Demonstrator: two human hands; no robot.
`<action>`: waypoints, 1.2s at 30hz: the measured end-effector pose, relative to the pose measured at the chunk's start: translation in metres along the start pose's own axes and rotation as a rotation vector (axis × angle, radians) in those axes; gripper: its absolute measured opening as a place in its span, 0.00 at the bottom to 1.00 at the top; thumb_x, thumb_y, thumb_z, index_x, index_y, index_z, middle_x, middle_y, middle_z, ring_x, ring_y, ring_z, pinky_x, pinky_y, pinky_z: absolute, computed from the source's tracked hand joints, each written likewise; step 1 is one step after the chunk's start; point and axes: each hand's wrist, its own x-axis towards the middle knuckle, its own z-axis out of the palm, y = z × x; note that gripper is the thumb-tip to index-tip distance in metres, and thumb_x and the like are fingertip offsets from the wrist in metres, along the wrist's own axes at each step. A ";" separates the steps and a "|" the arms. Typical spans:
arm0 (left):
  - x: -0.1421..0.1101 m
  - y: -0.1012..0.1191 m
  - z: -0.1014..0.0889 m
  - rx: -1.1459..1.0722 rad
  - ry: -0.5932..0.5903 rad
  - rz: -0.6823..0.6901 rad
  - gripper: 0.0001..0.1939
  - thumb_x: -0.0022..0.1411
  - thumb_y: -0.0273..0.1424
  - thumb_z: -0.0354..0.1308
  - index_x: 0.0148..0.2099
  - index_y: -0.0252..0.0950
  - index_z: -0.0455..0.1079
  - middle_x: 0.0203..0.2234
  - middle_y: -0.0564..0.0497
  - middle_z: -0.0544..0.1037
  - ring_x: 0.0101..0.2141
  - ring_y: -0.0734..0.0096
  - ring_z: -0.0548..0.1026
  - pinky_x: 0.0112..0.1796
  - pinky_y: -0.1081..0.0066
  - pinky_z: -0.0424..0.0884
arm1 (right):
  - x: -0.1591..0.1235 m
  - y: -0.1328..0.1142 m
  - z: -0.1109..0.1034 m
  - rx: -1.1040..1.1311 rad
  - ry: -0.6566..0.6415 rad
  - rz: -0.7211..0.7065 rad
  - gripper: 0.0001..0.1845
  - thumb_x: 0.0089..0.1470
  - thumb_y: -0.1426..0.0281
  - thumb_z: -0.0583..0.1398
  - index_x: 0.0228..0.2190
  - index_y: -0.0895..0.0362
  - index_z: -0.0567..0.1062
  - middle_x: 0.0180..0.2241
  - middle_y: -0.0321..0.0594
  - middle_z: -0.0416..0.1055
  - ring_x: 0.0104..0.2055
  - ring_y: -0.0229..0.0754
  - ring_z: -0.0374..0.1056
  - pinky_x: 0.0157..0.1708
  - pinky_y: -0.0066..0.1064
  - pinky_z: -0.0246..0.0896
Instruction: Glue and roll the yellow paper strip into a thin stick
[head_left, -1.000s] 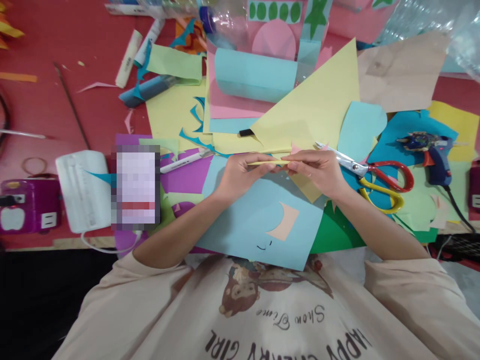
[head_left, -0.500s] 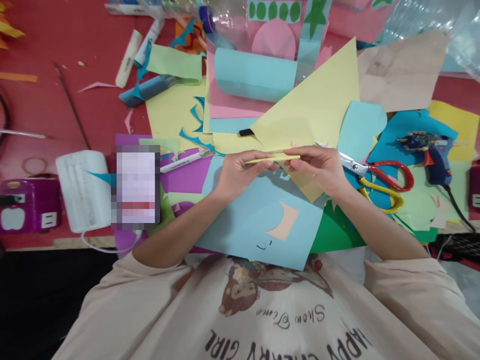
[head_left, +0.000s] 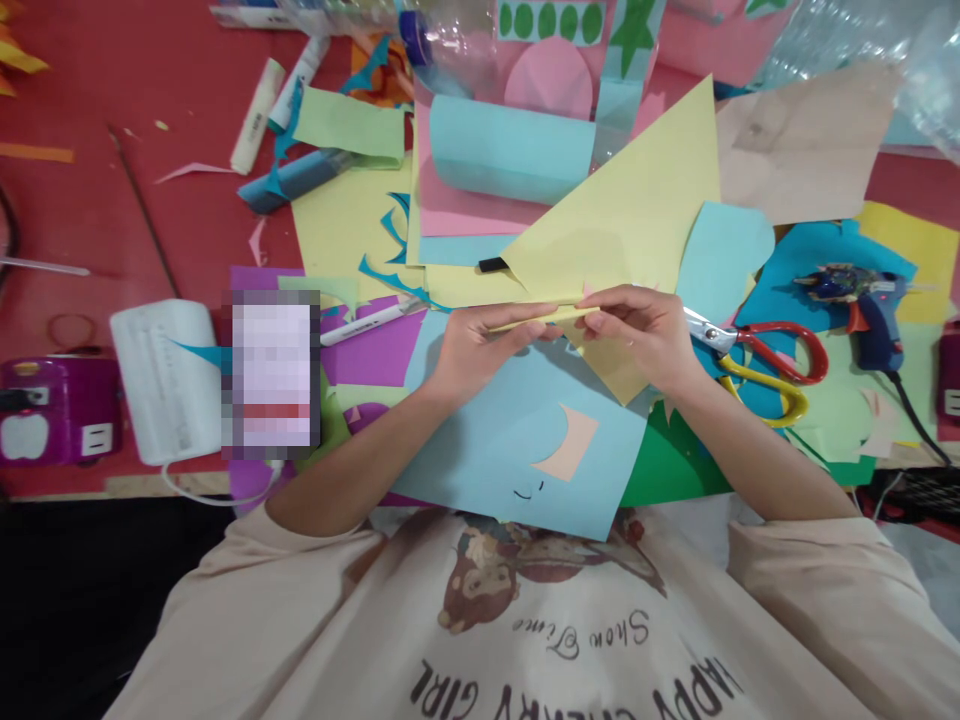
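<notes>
Between my hands is a narrow, folded-looking yellow paper strip, held level above the light blue sheet. My left hand pinches its left part between thumb and fingers. At its right end my right hand pinches it the same way, partly hiding that end. A large yellow paper sheet lies just beyond the hands. Scissors with a red and a yellow handle lie beside my right hand, blade tips hidden by it. A white marker lies left of my left hand.
A blue glue gun lies at the right on paper scraps. At the left are a phone, a white box-like device and a purple device. A light blue paper tube and a clear plastic bottle lie at the back.
My right fingers have shifted slightly along the strip and now cover more of its right end. My left hand stays nearly in place. The things on the table have not moved.
</notes>
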 end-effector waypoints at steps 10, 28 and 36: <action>0.001 -0.006 -0.002 0.015 -0.081 0.080 0.14 0.58 0.42 0.62 0.42 0.40 0.79 0.31 0.49 0.84 0.33 0.70 0.81 0.37 0.73 0.75 | -0.002 0.004 -0.002 -0.061 -0.073 -0.054 0.09 0.52 0.64 0.64 0.34 0.55 0.80 0.30 0.37 0.78 0.31 0.35 0.74 0.32 0.28 0.71; 0.004 -0.004 -0.001 -0.053 -0.050 0.019 0.13 0.52 0.41 0.67 0.34 0.36 0.76 0.27 0.51 0.82 0.31 0.69 0.82 0.35 0.75 0.78 | -0.004 0.003 0.001 -0.181 -0.192 -0.144 0.09 0.55 0.70 0.60 0.37 0.58 0.78 0.31 0.39 0.78 0.27 0.33 0.73 0.27 0.25 0.70; 0.004 0.000 -0.001 -0.054 -0.027 0.018 0.12 0.52 0.38 0.67 0.34 0.36 0.76 0.28 0.51 0.81 0.31 0.70 0.82 0.34 0.76 0.77 | -0.001 0.003 -0.002 -0.229 -0.096 -0.124 0.06 0.53 0.70 0.61 0.33 0.56 0.79 0.28 0.36 0.78 0.27 0.34 0.72 0.28 0.27 0.70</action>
